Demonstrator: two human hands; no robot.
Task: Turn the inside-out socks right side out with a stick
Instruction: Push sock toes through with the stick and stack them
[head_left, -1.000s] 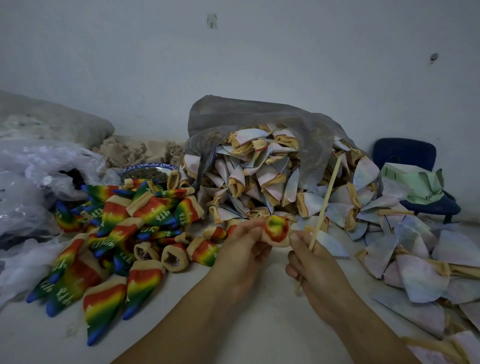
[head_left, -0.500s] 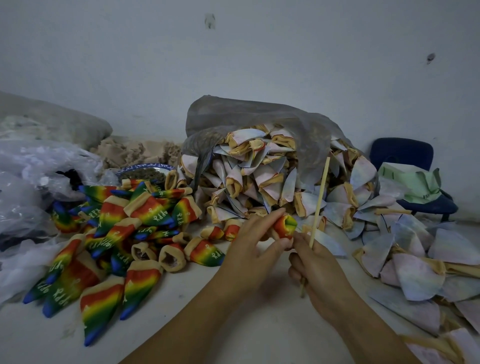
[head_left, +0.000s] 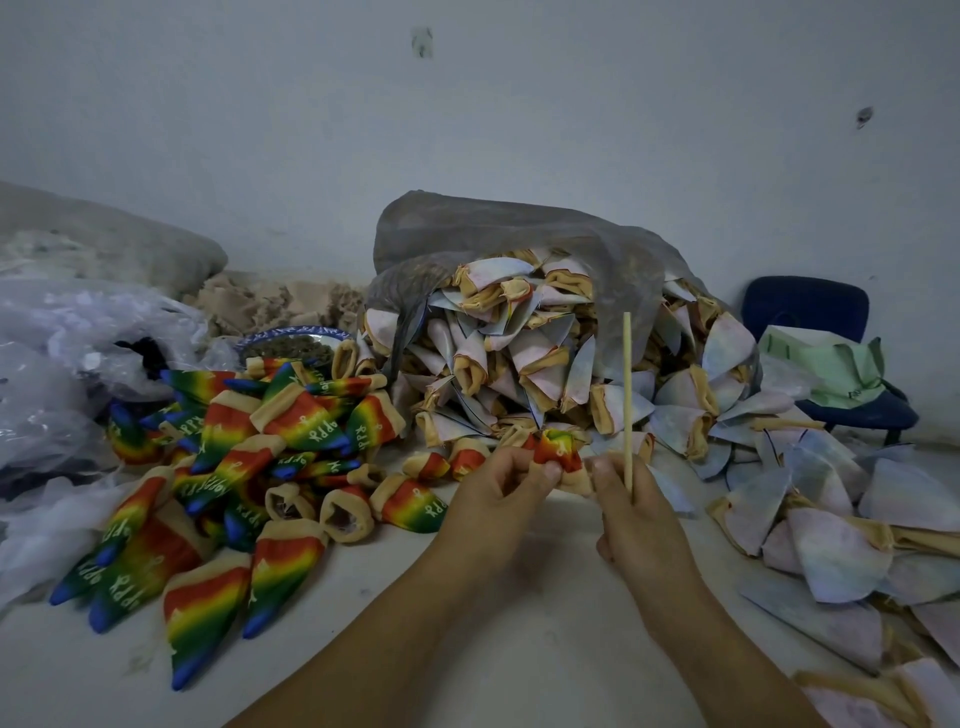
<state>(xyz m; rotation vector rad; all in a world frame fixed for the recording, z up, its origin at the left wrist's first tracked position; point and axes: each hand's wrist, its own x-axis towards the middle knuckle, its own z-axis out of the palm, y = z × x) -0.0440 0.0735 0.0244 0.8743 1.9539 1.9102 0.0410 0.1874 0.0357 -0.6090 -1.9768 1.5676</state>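
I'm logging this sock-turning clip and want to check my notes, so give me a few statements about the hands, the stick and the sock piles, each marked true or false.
1. The right hand holds the stick roughly upright. True.
2. The left hand is empty. False: it pinches a rainbow sock.
3. The rainbow pile lies on the person's right. False: it lies on the left, and the pale socks lie ahead and to the right.
4. A grey bag drapes over the top of the pale socks. True.
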